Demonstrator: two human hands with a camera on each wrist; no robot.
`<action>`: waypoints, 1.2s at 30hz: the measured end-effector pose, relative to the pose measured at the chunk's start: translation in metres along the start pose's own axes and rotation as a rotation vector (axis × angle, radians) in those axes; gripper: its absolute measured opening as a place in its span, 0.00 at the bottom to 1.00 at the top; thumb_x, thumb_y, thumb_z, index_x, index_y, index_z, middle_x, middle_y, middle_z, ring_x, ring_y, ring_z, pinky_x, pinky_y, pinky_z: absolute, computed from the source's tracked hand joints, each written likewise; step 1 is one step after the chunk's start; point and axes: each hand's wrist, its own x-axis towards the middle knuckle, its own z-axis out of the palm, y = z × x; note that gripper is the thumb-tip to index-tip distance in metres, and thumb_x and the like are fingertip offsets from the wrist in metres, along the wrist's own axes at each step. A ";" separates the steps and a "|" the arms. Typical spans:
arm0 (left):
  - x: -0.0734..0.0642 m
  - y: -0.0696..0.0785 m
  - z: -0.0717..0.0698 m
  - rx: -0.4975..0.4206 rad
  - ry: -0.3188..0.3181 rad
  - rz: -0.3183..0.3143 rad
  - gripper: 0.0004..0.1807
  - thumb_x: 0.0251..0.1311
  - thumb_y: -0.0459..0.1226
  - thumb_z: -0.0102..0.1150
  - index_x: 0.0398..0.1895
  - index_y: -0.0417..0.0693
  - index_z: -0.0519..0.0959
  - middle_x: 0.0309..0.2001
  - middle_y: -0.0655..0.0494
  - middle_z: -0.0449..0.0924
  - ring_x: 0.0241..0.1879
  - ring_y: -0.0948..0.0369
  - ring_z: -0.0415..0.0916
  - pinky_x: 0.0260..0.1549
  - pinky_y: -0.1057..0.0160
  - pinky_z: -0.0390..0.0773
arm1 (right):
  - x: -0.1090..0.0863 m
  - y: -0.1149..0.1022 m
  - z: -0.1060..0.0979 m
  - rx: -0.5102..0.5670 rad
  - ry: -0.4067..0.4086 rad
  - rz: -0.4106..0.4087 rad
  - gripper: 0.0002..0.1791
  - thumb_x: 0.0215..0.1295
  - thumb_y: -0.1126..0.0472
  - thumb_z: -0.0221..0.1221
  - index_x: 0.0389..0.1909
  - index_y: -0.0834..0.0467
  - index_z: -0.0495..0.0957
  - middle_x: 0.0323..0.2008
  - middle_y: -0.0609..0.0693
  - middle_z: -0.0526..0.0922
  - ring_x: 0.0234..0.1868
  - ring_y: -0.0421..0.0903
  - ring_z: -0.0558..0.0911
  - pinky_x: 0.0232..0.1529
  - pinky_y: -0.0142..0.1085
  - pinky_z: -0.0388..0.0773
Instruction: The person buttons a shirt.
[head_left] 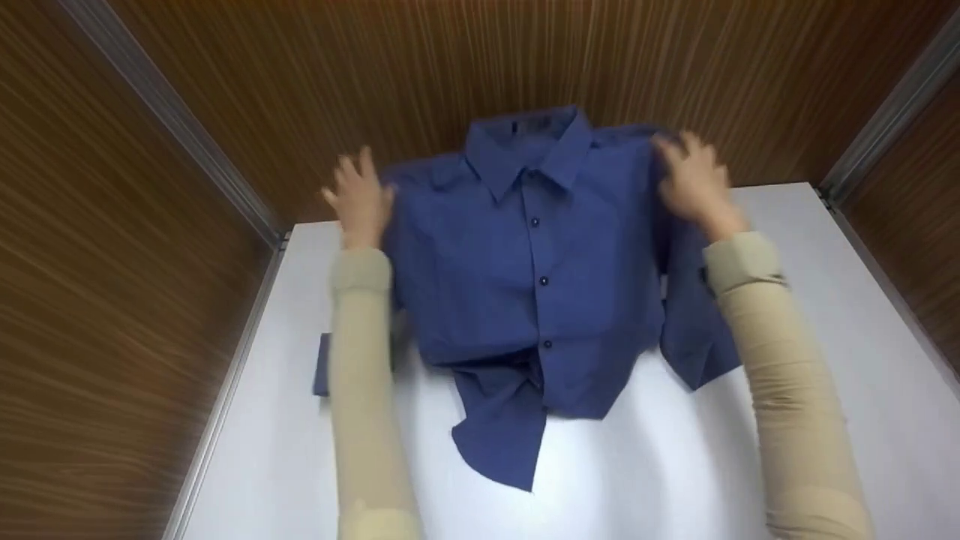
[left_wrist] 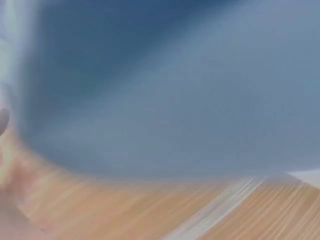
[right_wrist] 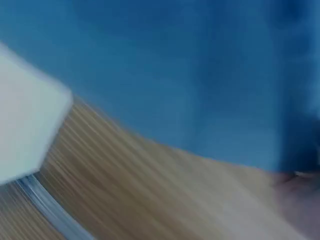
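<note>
A blue button-up shirt [head_left: 480, 262], collar at the top and front facing up, is held by its shoulders, its upper part overlapping the back wall in the head view. At the left shoulder edge my left hand [head_left: 361, 199] pinches the cloth near the thumb, other fingers spread. On the opposite shoulder, my right hand [head_left: 694, 180] grips the fabric with thumb and fingers. The lower front folds under, and one tail hangs below it. Blurred blue cloth fills most of the left wrist view and the right wrist view, with only a bit of each hand at the edge.
Beneath the shirt is a white tabletop [head_left: 255, 450]. Brown wood-grain panels stand at the back [head_left: 337, 75] and on both sides, joined by metal corner strips [head_left: 180, 112]. One shirt cuff [head_left: 322, 365] shows beside the left forearm; the other sleeve [head_left: 694, 330] hangs by the right forearm.
</note>
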 end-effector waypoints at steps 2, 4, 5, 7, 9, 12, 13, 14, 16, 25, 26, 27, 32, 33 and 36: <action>-0.012 0.007 0.033 0.049 -0.128 -0.032 0.38 0.58 0.49 0.52 0.67 0.46 0.48 0.63 0.38 0.48 0.63 0.45 0.45 0.52 0.37 0.45 | -0.003 -0.003 0.024 -0.064 -0.153 -0.011 0.32 0.56 0.66 0.48 0.65 0.55 0.54 0.64 0.66 0.44 0.59 0.70 0.51 0.45 0.66 0.53; -0.035 0.016 0.058 0.059 -0.273 0.005 0.39 0.57 0.52 0.50 0.66 0.44 0.48 0.63 0.38 0.48 0.62 0.44 0.45 0.51 0.35 0.45 | -0.016 -0.004 0.042 -0.098 -0.221 -0.069 0.31 0.56 0.64 0.51 0.63 0.56 0.57 0.64 0.67 0.43 0.59 0.70 0.51 0.44 0.66 0.54; -0.048 0.020 0.066 0.058 -0.344 0.040 0.39 0.58 0.53 0.49 0.66 0.42 0.51 0.63 0.37 0.49 0.62 0.44 0.47 0.51 0.35 0.47 | -0.025 -0.004 0.048 -0.113 -0.236 -0.101 0.30 0.56 0.64 0.53 0.62 0.58 0.59 0.63 0.67 0.45 0.58 0.69 0.53 0.43 0.65 0.55; -0.076 0.028 0.076 0.041 -0.476 0.099 0.37 0.58 0.55 0.46 0.63 0.39 0.55 0.61 0.36 0.53 0.60 0.42 0.51 0.51 0.37 0.51 | -0.045 -0.002 0.057 -0.114 -0.243 -0.172 0.25 0.56 0.65 0.54 0.57 0.62 0.64 0.59 0.69 0.54 0.55 0.68 0.59 0.41 0.63 0.60; -0.101 0.033 0.082 0.033 -0.596 0.142 0.38 0.58 0.56 0.45 0.63 0.38 0.57 0.60 0.36 0.55 0.59 0.42 0.54 0.51 0.39 0.54 | -0.064 0.000 0.063 -0.087 -0.248 -0.226 0.21 0.56 0.66 0.54 0.51 0.65 0.67 0.51 0.69 0.63 0.49 0.66 0.65 0.39 0.59 0.64; -0.123 0.034 0.089 0.043 -0.741 0.178 0.41 0.56 0.59 0.45 0.64 0.40 0.55 0.62 0.36 0.52 0.60 0.41 0.51 0.51 0.39 0.54 | -0.086 0.004 0.073 -0.046 -0.286 -0.290 0.18 0.56 0.64 0.56 0.46 0.67 0.70 0.43 0.67 0.69 0.44 0.64 0.69 0.36 0.58 0.67; -0.126 0.033 0.092 0.045 -0.787 0.178 0.43 0.55 0.60 0.46 0.65 0.42 0.53 0.63 0.37 0.50 0.61 0.40 0.49 0.51 0.39 0.53 | -0.091 0.005 0.077 -0.033 -0.321 -0.291 0.20 0.56 0.62 0.57 0.48 0.66 0.70 0.44 0.66 0.69 0.45 0.63 0.69 0.37 0.58 0.66; -0.127 0.031 0.097 0.044 -0.829 0.174 0.44 0.53 0.61 0.47 0.66 0.44 0.52 0.64 0.37 0.48 0.62 0.40 0.46 0.52 0.39 0.52 | -0.094 0.005 0.081 -0.024 -0.363 -0.290 0.22 0.56 0.59 0.58 0.50 0.65 0.69 0.47 0.66 0.68 0.48 0.64 0.67 0.39 0.60 0.64; -0.127 0.025 0.108 0.034 -0.897 0.166 0.46 0.52 0.62 0.48 0.68 0.47 0.49 0.66 0.39 0.42 0.63 0.40 0.40 0.54 0.40 0.49 | -0.099 0.007 0.091 -0.017 -0.455 -0.269 0.30 0.55 0.52 0.59 0.56 0.62 0.66 0.55 0.68 0.62 0.54 0.66 0.62 0.44 0.63 0.59; -0.110 0.011 0.155 0.077 -0.889 0.204 0.59 0.39 0.62 0.60 0.69 0.49 0.40 0.67 0.42 0.31 0.64 0.41 0.28 0.56 0.43 0.47 | -0.129 -0.012 0.147 -0.203 -0.658 -0.152 0.49 0.48 0.35 0.56 0.65 0.59 0.52 0.57 0.78 0.52 0.55 0.73 0.57 0.45 0.61 0.60; -0.107 0.009 0.157 0.092 -0.879 0.209 0.59 0.38 0.61 0.62 0.69 0.49 0.41 0.68 0.43 0.31 0.64 0.42 0.29 0.57 0.43 0.46 | -0.132 -0.017 0.151 -0.239 -0.647 -0.145 0.50 0.48 0.34 0.55 0.65 0.60 0.52 0.56 0.79 0.53 0.53 0.73 0.58 0.44 0.61 0.62; -0.105 0.008 0.158 0.106 -0.871 0.211 0.59 0.38 0.60 0.63 0.69 0.50 0.41 0.68 0.44 0.32 0.64 0.43 0.29 0.57 0.44 0.45 | -0.135 -0.021 0.154 -0.260 -0.641 -0.134 0.50 0.48 0.33 0.55 0.65 0.60 0.52 0.55 0.80 0.54 0.52 0.74 0.60 0.43 0.61 0.63; -0.092 -0.003 0.161 0.192 -0.835 0.191 0.57 0.38 0.60 0.62 0.69 0.56 0.43 0.68 0.50 0.35 0.66 0.50 0.31 0.57 0.43 0.42 | -0.129 -0.039 0.163 -0.279 -0.634 -0.077 0.49 0.49 0.34 0.54 0.65 0.61 0.52 0.53 0.81 0.55 0.50 0.74 0.62 0.42 0.59 0.65; -0.091 -0.005 0.160 0.215 -0.816 0.183 0.56 0.37 0.60 0.62 0.69 0.57 0.44 0.68 0.51 0.36 0.66 0.50 0.31 0.56 0.41 0.42 | -0.124 -0.040 0.165 -0.271 -0.637 -0.071 0.49 0.50 0.34 0.54 0.65 0.60 0.52 0.53 0.81 0.55 0.50 0.74 0.62 0.42 0.59 0.65; -0.091 -0.006 0.156 0.295 -0.712 0.164 0.54 0.38 0.61 0.61 0.68 0.57 0.47 0.68 0.49 0.38 0.66 0.49 0.33 0.53 0.36 0.43 | -0.113 -0.038 0.163 -0.154 -0.626 -0.083 0.46 0.53 0.37 0.54 0.66 0.60 0.51 0.56 0.79 0.53 0.53 0.73 0.59 0.47 0.58 0.63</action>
